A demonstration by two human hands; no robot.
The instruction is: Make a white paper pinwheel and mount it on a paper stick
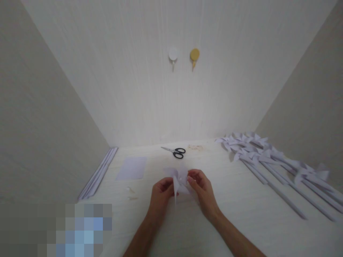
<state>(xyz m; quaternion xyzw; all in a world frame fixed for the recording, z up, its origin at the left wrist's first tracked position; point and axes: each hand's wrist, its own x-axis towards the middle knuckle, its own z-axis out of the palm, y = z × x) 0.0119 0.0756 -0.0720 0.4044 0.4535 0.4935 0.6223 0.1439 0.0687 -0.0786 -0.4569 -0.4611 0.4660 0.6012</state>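
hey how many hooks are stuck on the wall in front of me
2. A white hook and a yellow hook sit side by side, apart, high on the back wall, above the scissors. None looks hidden.

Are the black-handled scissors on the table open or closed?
Slightly open. The scissors lie flat near the wall, and their blades show a narrow gap toward the tips; neither hand touches them.

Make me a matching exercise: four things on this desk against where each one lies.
Things:
1. scissors
2. flat paper sheet
3. finished pinwheels
4. folded paper piece

Places:
A. between the left hand and right hand
B. along the right wall
C. at the back, near the middle
D. left of the hands, lying flat

Pairs: 1-C, 2-D, 3-B, 4-A
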